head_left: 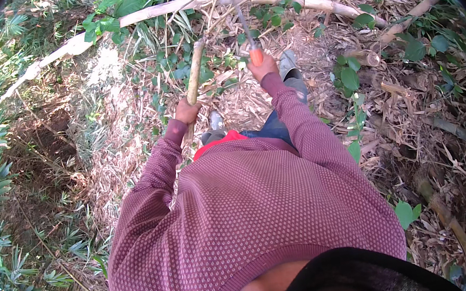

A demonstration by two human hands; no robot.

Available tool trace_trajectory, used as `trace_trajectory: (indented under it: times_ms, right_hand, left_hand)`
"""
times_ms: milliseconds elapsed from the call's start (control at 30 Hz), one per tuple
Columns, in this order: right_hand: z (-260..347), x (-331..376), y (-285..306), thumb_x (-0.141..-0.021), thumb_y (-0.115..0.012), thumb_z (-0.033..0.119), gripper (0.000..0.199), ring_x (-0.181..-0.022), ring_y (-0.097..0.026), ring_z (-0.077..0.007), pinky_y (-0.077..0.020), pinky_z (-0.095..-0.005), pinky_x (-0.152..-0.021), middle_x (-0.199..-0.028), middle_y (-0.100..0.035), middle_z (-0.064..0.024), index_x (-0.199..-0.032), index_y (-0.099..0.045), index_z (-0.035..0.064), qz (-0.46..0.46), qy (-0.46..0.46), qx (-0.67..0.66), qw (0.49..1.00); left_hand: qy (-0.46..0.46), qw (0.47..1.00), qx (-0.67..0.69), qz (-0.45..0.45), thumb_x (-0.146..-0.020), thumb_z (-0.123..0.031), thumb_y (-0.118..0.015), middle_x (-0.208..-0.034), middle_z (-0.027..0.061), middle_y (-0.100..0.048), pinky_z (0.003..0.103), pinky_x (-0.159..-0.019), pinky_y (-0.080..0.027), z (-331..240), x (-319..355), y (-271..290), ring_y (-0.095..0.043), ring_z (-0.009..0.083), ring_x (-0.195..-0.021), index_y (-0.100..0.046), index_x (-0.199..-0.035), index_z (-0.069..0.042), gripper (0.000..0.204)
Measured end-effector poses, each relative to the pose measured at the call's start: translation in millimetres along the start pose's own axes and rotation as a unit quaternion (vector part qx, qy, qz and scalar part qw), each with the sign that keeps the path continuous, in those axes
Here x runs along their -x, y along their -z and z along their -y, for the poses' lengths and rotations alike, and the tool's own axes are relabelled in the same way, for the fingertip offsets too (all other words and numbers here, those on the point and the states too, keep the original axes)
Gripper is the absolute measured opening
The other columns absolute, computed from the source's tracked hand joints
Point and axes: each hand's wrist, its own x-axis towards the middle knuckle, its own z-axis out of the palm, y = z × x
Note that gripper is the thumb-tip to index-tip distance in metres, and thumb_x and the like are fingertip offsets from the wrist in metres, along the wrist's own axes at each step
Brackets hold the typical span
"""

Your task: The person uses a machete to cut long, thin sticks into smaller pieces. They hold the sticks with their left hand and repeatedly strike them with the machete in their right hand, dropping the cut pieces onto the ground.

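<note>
My left hand (187, 111) is wrapped around a pale bamboo stem (196, 71), which slants up and away from me. Thin twigs (220, 16) spread out near the stem's far end. In my right hand (263, 71) is a machete (256, 56), gripped by its orange handle. Its long, narrow grey blade (243, 23) points away from me, slightly blurred, and its far end runs in among the twigs. Whether the blade touches any of them I cannot tell.
A long pale pole (169, 6) arches across the ground ahead of both hands. Dry leaves (314, 48) litter the ground around my boots (286, 60). Green leafy plants (349, 76) grow at right, with a cut stem end (372, 58) beside them. A dark hollow (45, 133) lies at left.
</note>
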Motion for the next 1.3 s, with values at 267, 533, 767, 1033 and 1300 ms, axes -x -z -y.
trace_trajectory:
  times_ms: [267,533,767,1033,1300]
  right_hand:
    - [-41,17,-13,-0.068,-0.065,0.017,0.032,-0.057,-0.061,-0.0193,-0.0497,-0.0318,-0.055,-0.071,-0.062,-0.0117,-0.095,-0.060,0.0005,0.167,-0.154,-0.160,0.961]
    - [6,51,15,-0.071,-0.062,0.013,0.025,-0.044,-0.053,-0.0143,-0.0451,-0.0288,-0.043,-0.060,-0.055,-0.0065,-0.091,-0.056,-0.0013,0.066,-0.069,-0.228,0.969]
    - [6,83,14,-0.070,-0.060,0.008,0.023,-0.043,-0.051,-0.0125,-0.0431,-0.0267,-0.040,-0.063,-0.053,-0.0045,-0.090,-0.053,0.0004,0.027,-0.033,-0.276,0.960]
    - [27,87,33,-0.070,-0.060,0.007,0.022,-0.045,-0.051,-0.0118,-0.0435,-0.0259,-0.041,-0.063,-0.053,-0.0045,-0.090,-0.052,-0.0004,-0.074,0.035,-0.320,0.944]
    - [-22,106,4,-0.071,-0.061,0.008,0.017,-0.047,-0.054,-0.0133,-0.0441,-0.0274,-0.042,-0.062,-0.054,-0.0059,-0.083,-0.053,-0.0006,-0.051,-0.049,-0.313,0.947]
  left_hand:
    - [0.014,0.999,-0.045,0.022,-0.072,-0.020,-0.065,-0.067,0.0130,-0.060,0.033,-0.047,-0.047,18,-9,-18,-0.058,0.0179,-0.051,-0.053,-0.100,0.008,0.042]
    - [0.118,0.912,0.309,0.243,-0.081,-0.008,-0.055,-0.059,-0.0029,-0.045,0.021,-0.037,-0.039,-28,26,33,-0.043,0.0062,-0.043,-0.044,-0.091,-0.006,0.014]
    - [0.109,0.770,0.476,0.412,-0.086,-0.008,-0.046,-0.060,-0.0056,-0.035,0.019,-0.038,-0.033,-52,67,60,-0.037,0.0035,-0.043,-0.040,-0.087,-0.009,0.006]
    - [0.120,0.684,0.543,0.471,-0.086,-0.007,-0.044,-0.059,-0.0037,-0.039,0.019,-0.036,-0.035,-50,78,50,-0.039,0.0044,-0.042,-0.039,-0.088,-0.006,0.006]
    - [0.141,0.647,0.609,0.436,-0.084,-0.007,-0.045,-0.056,-0.0049,-0.040,0.017,-0.036,-0.037,-48,89,48,-0.037,0.0034,-0.038,-0.039,-0.084,-0.007,0.006]
